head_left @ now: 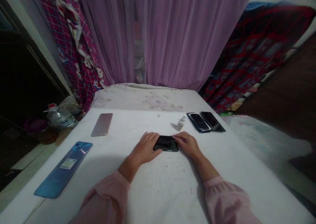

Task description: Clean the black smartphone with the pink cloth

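Note:
A black smartphone (168, 143) lies sideways on the white-covered table, dark glossy face up. My left hand (145, 148) grips its left end, fingers along the far edge and thumb at the near edge. At the phone's upper right corner, my right hand (187, 144) is closed in a pinch. A small whitish bit shows at those fingertips, too small to name. Just beyond the right hand stands a small clear spray bottle (181, 123) with a white top. A small pale cube-like piece (158, 115) sits farther back.
On the left lie a rose-gold phone (102, 124) and a blue phone (64, 169) with a white sticker. Several dark phones (199, 122) rest at the back right. Purple curtains (172, 36) hang behind the table (158, 191). A large plastic bottle (60, 116) stands off the left side.

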The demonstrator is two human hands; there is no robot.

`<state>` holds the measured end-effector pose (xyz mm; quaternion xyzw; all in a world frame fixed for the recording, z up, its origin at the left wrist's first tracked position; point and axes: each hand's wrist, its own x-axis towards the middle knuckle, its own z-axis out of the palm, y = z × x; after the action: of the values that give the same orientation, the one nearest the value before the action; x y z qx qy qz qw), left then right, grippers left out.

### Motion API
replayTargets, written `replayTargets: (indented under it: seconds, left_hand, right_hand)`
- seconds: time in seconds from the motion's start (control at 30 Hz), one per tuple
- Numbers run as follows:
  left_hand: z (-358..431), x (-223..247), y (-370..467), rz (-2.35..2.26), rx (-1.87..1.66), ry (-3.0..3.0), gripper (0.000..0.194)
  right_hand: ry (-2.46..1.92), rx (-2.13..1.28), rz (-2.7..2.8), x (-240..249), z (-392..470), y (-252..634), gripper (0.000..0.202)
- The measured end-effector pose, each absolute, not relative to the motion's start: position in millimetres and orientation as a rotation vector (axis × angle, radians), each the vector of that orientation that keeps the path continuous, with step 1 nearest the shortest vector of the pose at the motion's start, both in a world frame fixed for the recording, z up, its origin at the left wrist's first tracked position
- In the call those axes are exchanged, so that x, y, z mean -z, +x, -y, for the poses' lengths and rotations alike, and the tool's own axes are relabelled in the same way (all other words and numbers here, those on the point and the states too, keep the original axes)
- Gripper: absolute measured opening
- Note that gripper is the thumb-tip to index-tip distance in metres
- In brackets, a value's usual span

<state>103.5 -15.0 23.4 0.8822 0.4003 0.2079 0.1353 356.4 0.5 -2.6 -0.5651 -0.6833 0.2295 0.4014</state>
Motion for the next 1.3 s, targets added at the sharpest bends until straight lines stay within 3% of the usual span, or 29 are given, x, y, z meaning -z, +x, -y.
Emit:
replayTargets:
  seconds: [0.2,0.3,0.57,0.67,0.97,1.3]
  left_hand:
    - [14,-19,103,-1.170,-0.590,2.540,0.054]
    - [13,-19,103,-1.166,-0.587,2.532,0.054]
    - [12,-17,102,-1.142,-0.612,2.534,0.053]
    - [12,-16,102,-1.141,-0.619,2.540,0.054]
    - [12,-18,103,-1.158,-0.612,2.543,0.054]
    - [12,-16,103,-1.151,-0.620,2.530,0.052]
  right_hand:
    - [-1.167,-1.090,1.863,-13,9,373,0.021]
    - [-1.148,-1.192,1.896,-16,12,376,0.021]
    - [-1.428,-0.579,1.692,4,-1,357,0.019]
    - [-1.438,-0.550,1.704,6,-2,356,0.019]
    - [-1.148,-1.194,1.861,-15,13,374,0.015]
    - [-1.462,-0.524,1.701,4,0,353,0.021]
